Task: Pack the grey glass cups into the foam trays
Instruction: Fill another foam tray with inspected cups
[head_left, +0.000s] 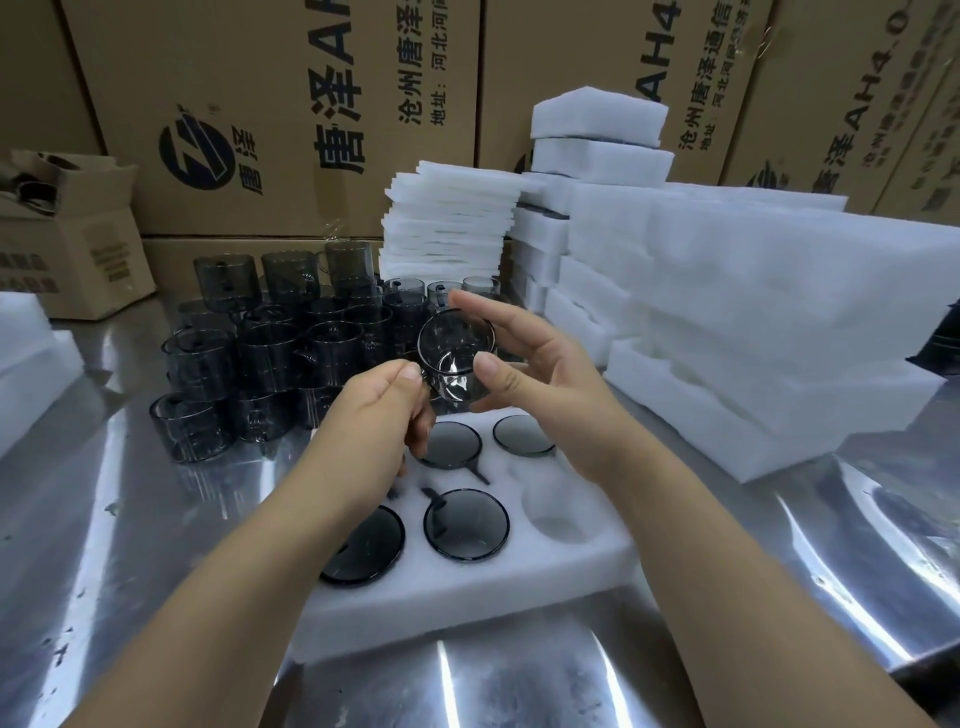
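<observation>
The grey glass cup (454, 358) hangs tipped just above the foam tray (467, 587). It looks light, rigid, slick and breakable, so its wall and handle seem the safe holds. The left hand (384, 410) pinches its left side, and the right hand (530, 374) grips its wall between thumb and fingers. The tray's near-right well (556, 519) is empty. Beyond the tray, loose cups (270, 353) crowd the worktop (130, 519).

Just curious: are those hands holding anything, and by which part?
One cup, held by both hands. The right hand grips its round wall; the left hand pinches the opposite side, seemingly at the handle.
</observation>
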